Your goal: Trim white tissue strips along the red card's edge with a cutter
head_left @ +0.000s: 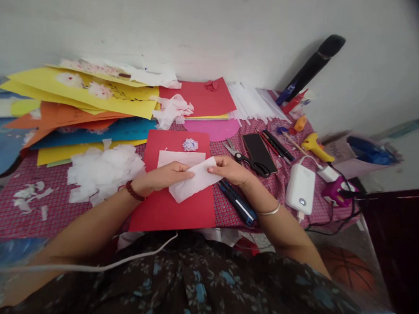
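Note:
Between my two hands is a folded piece of white paper (192,183), raised a little over a red sheet (176,217). My left hand (168,174) pinches its left edge, thumb on top. At the upper right corner, my right hand (230,170) grips the same paper between thumb and fingers. A second white paper (170,157) lies flat on the red sheet, partly hidden behind my left hand. Above it sits a small crumpled paper flower (190,144), white with purple marks.
Left are a heap of white paper pieces (101,171) and stacked coloured sheets (120,93). Right lie scissors (248,160), a phone (260,151), a blue cutter (237,204), pens (278,145), a white power bank (300,187) and a yellow glue gun (317,146). White strips (252,101) lie behind.

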`<control>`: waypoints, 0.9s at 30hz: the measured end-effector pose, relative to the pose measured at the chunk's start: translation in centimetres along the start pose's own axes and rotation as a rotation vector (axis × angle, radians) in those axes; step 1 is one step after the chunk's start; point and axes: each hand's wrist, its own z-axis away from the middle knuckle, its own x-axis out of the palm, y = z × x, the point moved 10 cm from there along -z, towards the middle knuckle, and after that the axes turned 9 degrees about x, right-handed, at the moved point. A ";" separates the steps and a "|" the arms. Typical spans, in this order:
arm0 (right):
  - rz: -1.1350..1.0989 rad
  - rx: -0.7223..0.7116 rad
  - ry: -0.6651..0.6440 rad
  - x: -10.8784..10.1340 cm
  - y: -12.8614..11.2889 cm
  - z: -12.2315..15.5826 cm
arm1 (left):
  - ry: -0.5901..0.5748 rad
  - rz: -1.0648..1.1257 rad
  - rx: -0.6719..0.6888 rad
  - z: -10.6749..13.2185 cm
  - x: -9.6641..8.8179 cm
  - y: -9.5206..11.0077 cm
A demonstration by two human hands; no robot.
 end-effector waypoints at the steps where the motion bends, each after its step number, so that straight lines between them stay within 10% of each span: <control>1: -0.003 0.000 0.023 -0.1 0.1 -0.1 | -0.005 -0.004 -0.011 0.1 0.1 0.0; 5: -0.036 -0.046 0.187 -1.9 -0.2 0.2 | 0.014 -0.002 -0.018 0.3 -0.6 0.8; 13: -0.090 -0.178 0.458 -5.2 -2.3 2.3 | 0.450 0.149 0.206 0.9 -6.5 3.6; 27: 0.128 -0.179 0.350 -3.0 -2.3 2.4 | 0.502 0.057 0.324 1.8 -5.6 4.7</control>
